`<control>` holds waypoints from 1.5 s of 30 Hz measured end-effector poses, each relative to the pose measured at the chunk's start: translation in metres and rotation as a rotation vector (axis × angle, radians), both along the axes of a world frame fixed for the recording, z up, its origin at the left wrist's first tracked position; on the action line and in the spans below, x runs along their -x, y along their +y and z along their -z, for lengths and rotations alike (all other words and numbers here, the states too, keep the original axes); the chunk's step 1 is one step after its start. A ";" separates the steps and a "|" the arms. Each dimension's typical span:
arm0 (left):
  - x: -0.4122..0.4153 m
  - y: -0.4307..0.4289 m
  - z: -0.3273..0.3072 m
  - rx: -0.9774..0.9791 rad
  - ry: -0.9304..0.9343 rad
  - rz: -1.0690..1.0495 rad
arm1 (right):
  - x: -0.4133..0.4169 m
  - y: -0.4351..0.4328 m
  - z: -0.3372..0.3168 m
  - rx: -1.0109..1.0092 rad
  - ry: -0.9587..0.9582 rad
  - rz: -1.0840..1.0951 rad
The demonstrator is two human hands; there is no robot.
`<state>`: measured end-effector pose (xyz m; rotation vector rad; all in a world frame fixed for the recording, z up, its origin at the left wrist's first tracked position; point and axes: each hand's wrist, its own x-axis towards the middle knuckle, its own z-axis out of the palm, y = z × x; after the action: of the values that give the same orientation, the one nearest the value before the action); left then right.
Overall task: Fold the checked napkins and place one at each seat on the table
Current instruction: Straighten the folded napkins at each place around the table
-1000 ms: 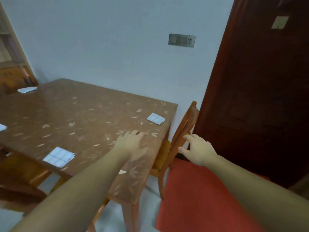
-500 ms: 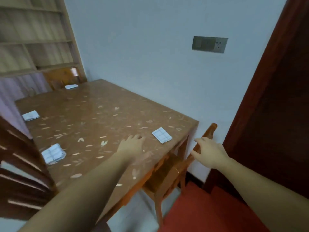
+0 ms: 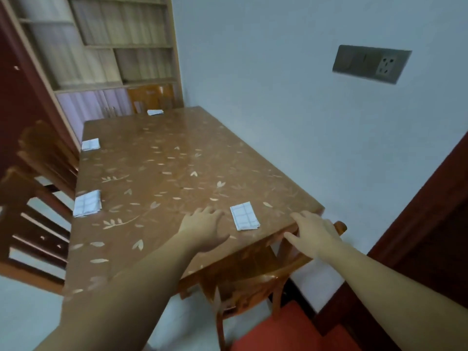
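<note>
Several folded white checked napkins lie on the brown leaf-patterned table [image 3: 162,173]. One napkin [image 3: 244,216] lies near the table's near right corner, between my two hands. Another napkin [image 3: 87,203] sits at the left edge, a third napkin [image 3: 90,144] further along that edge, and a far napkin [image 3: 155,112] at the far end. My left hand [image 3: 205,228] rests flat on the tabletop just left of the near napkin. My right hand [image 3: 312,231] hovers with spread fingers over the table's corner, right of that napkin. Neither hand holds anything.
A wooden chair [image 3: 253,282] is tucked under the near end, below my right hand. More chairs [image 3: 38,173] stand along the left side. A shelf unit [image 3: 101,46] is at the back, a white wall with a socket plate [image 3: 371,63] on the right, and a dark red door [image 3: 430,224].
My view has swung left and over the table, so more napkins and the left chairs show. My right hand has moved from the chair back to the table corner. My left hand stays on the tabletop.
</note>
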<state>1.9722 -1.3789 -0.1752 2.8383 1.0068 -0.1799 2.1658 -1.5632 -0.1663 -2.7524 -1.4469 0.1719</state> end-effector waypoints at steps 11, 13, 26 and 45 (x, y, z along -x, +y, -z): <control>-0.080 0.040 0.072 0.164 0.077 -0.141 | -0.097 0.085 0.070 0.124 0.106 -0.144; -0.091 0.046 0.083 0.196 0.093 -0.183 | -0.106 0.104 0.089 0.141 0.151 -0.191; -0.151 0.062 0.139 0.276 0.209 -0.288 | -0.120 0.183 0.173 0.036 0.250 -0.518; -0.161 0.081 0.171 0.254 0.021 -0.280 | -0.176 0.196 0.202 -0.100 0.292 -0.831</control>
<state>2.1333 -1.2974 -0.3459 2.4448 1.2717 -0.2865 2.3418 -1.3675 -0.3687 -1.7843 -2.2958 0.4663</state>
